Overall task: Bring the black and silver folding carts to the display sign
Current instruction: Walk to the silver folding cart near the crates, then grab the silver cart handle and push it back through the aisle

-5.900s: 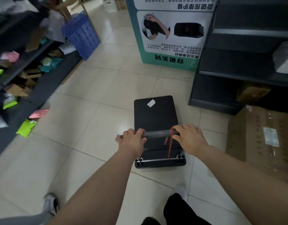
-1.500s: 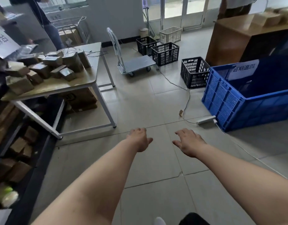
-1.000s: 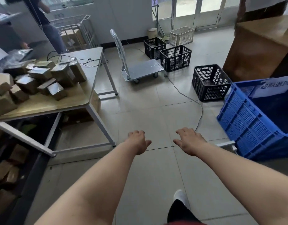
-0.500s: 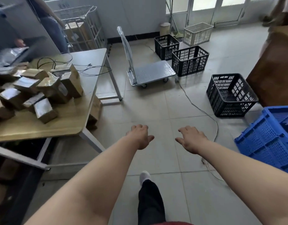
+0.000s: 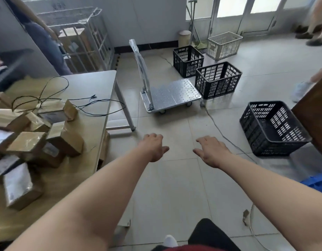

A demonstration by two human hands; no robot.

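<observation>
A silver folding cart [image 5: 170, 94] stands on the tiled floor ahead, its plastic-wrapped handle upright on its left side. My left hand [image 5: 154, 146] and my right hand [image 5: 210, 151] reach forward side by side, palms down, fingers apart, holding nothing. Both hands are well short of the cart, over bare floor. The black cart and the display sign are out of view.
A table [image 5: 91, 82] with several cardboard parcels and black cables stands at the left. Black crates [image 5: 217, 79] [image 5: 272, 128] [image 5: 187, 60] and a white basket [image 5: 224, 45] flank the cart. A cable [image 5: 221, 132] runs across the floor. People stand at far left and far right.
The view has moved closer to the silver cart and the blue crate has slid almost out of view at right. Earlier both hands gripped the black cart's handle; they now hold nothing.
</observation>
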